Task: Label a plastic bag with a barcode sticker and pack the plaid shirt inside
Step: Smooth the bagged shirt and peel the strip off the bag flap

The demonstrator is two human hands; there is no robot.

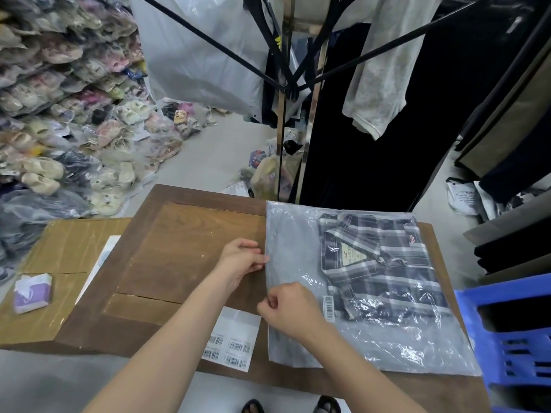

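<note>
A clear plastic bag (295, 242) lies flat on the wooden table (185, 242), right of centre. The folded dark plaid shirt (387, 263) sits inside it, toward the bag's right side. A barcode sticker (328, 308) is stuck on the bag near the shirt's lower left corner. My left hand (241, 260) pinches the bag's left edge. My right hand (286, 311) pinches the same edge a little nearer to me. A white sheet of barcode stickers (235, 338) lies at the table's front edge, just left of the bag.
A cardboard box (68, 251) with a small purple-and-white packet (32, 292) stands to the left. A blue plastic stool (512, 335) is at the right. Bagged shoes (74, 114) pile up on the far left. A clothes rack (286, 93) with hanging garments stands behind the table.
</note>
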